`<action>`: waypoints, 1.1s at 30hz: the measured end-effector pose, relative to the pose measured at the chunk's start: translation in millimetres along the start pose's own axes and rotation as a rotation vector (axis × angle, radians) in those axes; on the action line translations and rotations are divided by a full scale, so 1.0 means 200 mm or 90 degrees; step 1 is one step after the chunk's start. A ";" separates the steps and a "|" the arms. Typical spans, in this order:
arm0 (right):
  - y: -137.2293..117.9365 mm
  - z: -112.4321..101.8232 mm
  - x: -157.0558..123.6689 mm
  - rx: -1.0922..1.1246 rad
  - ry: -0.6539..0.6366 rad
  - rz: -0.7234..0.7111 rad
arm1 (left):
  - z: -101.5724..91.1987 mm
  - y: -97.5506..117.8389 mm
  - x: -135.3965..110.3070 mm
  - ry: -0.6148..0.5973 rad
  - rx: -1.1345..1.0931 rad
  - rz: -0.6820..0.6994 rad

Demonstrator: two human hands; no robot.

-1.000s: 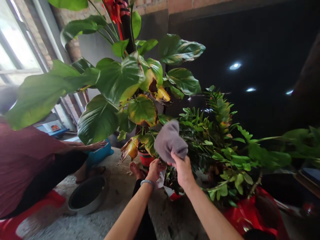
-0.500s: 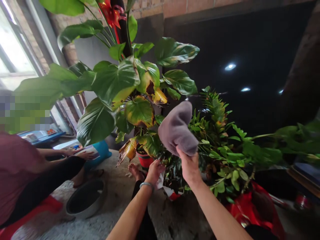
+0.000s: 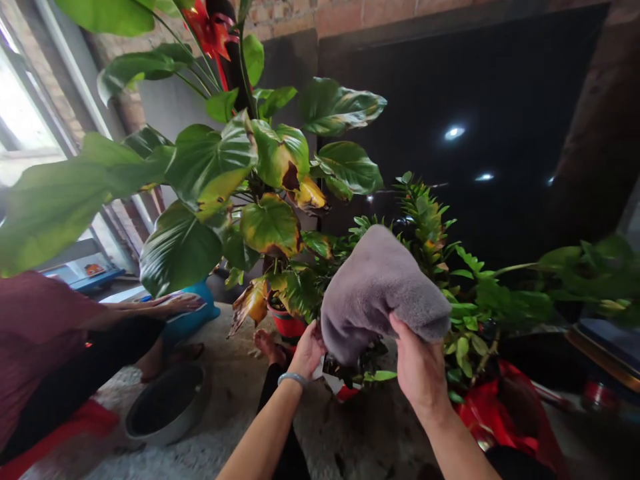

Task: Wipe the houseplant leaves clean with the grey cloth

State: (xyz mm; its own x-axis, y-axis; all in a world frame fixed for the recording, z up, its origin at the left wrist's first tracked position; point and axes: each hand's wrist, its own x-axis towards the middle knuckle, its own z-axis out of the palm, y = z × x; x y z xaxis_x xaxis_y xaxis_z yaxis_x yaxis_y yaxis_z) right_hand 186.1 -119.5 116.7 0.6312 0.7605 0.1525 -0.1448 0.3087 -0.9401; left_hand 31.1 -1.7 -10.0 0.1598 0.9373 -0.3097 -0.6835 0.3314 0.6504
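Observation:
My right hand (image 3: 423, 367) is closed on a soft mauve-grey cloth (image 3: 380, 287), thumb on its near side. The cloth hangs folded over a low leafy plant and hides part of it. My left hand (image 3: 307, 352), a grey bangle at its wrist, is by the cloth's lower left edge, above a white and red pot (image 3: 345, 387). Its fingers are curled in, and their tips are partly hidden among cloth and leaves; what they hold cannot be made out. To the left stands a large-leaved plant (image 3: 273, 223) with yellow and brown patches, in a red pot (image 3: 286, 321).
At the left sits another person (image 3: 45, 347) on a red stool (image 3: 85, 430), hands over a blue item (image 3: 213, 307). A grey basin (image 3: 167, 407) stands on the floor. More green plants (image 3: 490, 293) and a red bag (image 3: 515, 413) are on the right, before a dark panel (image 3: 475, 87).
The cloth in my right hand has moved right and down and spread wider. My left hand has barely moved. The view has shifted slightly to the right.

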 end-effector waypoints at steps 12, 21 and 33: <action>-0.07 -0.15 -0.11 -0.076 0.005 0.185 | 0.13 -0.06 -0.08 0.026 0.035 -0.058; -0.04 -0.19 0.13 -0.217 0.074 -0.057 | 0.20 -0.09 -0.15 -0.043 0.122 -0.113; -0.16 -0.23 0.02 -0.227 0.069 -0.155 | 0.14 -0.14 -0.13 -0.045 0.142 -0.093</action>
State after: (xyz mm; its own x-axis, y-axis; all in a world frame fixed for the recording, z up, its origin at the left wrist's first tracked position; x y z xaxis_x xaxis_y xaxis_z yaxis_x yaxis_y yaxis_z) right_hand 228.0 -152.7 132.4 0.6928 0.6203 0.3676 0.2780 0.2406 -0.9300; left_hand 66.6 -31.5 0.0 0.3002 0.8802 -0.3677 -0.4763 0.4723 0.7417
